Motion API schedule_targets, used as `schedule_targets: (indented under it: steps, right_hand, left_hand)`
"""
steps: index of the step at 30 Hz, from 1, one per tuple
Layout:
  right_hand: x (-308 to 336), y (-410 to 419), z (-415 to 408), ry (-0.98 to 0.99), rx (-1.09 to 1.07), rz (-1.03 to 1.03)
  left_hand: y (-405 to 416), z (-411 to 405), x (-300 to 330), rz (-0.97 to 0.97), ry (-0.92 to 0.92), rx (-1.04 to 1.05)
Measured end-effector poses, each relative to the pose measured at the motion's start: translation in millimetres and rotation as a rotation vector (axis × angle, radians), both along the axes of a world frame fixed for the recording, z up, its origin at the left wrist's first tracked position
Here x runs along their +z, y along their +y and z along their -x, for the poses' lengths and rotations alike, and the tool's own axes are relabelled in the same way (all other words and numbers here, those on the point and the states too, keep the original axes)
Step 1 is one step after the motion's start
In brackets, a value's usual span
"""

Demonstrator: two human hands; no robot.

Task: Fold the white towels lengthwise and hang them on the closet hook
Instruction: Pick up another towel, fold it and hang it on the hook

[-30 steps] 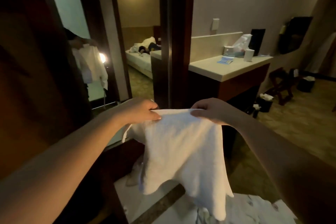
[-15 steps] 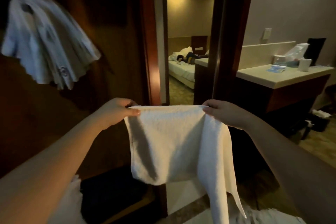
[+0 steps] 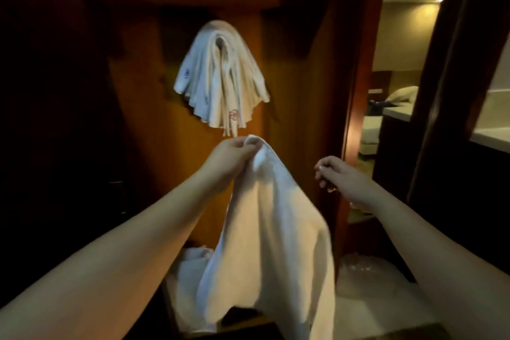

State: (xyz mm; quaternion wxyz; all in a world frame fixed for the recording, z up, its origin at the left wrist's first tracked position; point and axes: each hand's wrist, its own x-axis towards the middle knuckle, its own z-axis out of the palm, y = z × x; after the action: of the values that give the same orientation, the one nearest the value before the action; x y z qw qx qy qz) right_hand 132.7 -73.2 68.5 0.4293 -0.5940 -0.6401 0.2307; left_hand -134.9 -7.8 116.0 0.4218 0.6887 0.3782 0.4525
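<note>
Fingers of my left hand (image 3: 230,156) pinch the white towel (image 3: 271,232) at its top, just below the hung towels (image 3: 220,83). My right hand (image 3: 338,176) hangs loosely curled, holding nothing, apart from the cloth.

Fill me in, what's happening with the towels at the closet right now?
A person stands facing the closet. The left hand pinches the top of a white towel, which hangs down folded. The right hand holds nothing, fingers loosely curled. Above, a bundle of hung towels already drapes from the closet wall; this one is not yet up there.
</note>
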Motion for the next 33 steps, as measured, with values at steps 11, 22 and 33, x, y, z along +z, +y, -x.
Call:
schedule_targets:
  steps: [11, 22, 33]
  right_hand:
    - [75.4, 57.6, 167.2, -0.112, 0.322, -0.218]
    - [96.5, 131.7, 201.2, 0.005, 0.132, -0.326]
    - [111.1, 189.8, 148.3, 0.046, 0.005, -0.360]
  left_hand:
    - [0.6, 81.6, 34.5, -0.123, 0.386, 0.212]
    - [12.5, 194.5, 37.9, 0.045, 0.525, 0.243]
    - [65.8, 254.3, 16.2, 0.162, 1.158, 0.493]
